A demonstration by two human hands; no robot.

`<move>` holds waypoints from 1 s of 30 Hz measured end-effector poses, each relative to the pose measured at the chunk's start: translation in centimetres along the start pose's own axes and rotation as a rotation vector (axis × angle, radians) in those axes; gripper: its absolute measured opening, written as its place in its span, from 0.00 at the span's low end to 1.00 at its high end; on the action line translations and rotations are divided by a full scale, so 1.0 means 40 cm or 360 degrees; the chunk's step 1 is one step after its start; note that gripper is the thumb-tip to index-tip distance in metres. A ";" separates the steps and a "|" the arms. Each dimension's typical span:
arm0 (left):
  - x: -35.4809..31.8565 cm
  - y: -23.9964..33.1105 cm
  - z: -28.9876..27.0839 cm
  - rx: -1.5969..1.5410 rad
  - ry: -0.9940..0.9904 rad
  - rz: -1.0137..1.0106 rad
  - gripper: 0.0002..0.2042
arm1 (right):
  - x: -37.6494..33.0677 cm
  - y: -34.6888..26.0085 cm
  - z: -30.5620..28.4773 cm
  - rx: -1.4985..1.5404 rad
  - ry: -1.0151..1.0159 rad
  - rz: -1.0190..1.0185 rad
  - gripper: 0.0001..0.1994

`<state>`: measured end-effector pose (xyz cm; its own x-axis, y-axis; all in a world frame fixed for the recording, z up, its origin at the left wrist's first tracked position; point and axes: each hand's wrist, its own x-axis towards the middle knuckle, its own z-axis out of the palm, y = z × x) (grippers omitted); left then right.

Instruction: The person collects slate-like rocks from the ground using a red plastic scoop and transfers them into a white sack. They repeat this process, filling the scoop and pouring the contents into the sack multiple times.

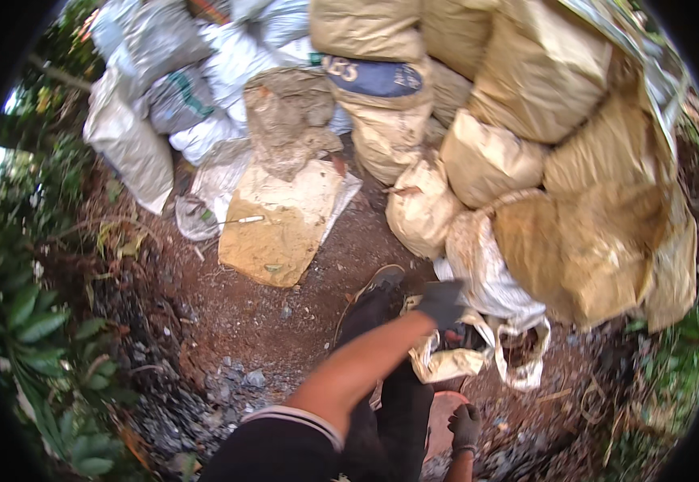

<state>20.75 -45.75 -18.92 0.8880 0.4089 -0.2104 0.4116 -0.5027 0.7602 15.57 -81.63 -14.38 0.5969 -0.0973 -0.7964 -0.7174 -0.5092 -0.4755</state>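
My left hand (441, 304), in a dark grey glove, reaches across over the far rim of a small open cream sack (449, 365). Motion smears its fingers, so I cannot tell whether they hold anything. Dark material shows inside that sack, partly hidden by the hand. Closer to me, my right hand (466, 426), also gloved, is closed at the right edge of a reddish basin with an orange rim (439, 426). My legs cover part of the basin. Just right of the cream sack stands a small white bag (531, 371) with brownish bits inside.
Large tan sacks (538, 72) are piled at the far right, pale sacks (237, 60) at the far left. A flat yellowish sack (279, 233) lies on bare soil with a thin white-handled tool (243, 220) on it. Grey fragments (229, 394) litter the near left. Plants (40, 321) border the left.
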 end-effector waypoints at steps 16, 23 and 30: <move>-0.811 -1.381 -0.120 -0.1384 0.1473 -0.2469 0.48 | 0.266 -0.117 0.526 -0.1941 -0.0841 -0.0803 0.11; -0.516 -1.481 -0.249 -0.2637 0.2153 -0.1855 0.27 | 0.208 -0.326 0.885 -0.1908 -0.1013 -0.0481 0.14; -0.520 -1.101 -0.593 -0.3234 0.2183 -0.1079 0.25 | 0.039 -0.515 1.232 -0.1211 -0.0808 0.0101 0.21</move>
<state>-20.69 -14.06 -33.45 -0.0669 0.5446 -0.8360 -0.8332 0.4304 0.3470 13.57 -29.13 -24.23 0.2060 0.1514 -0.9668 -0.2061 -0.9591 -0.1941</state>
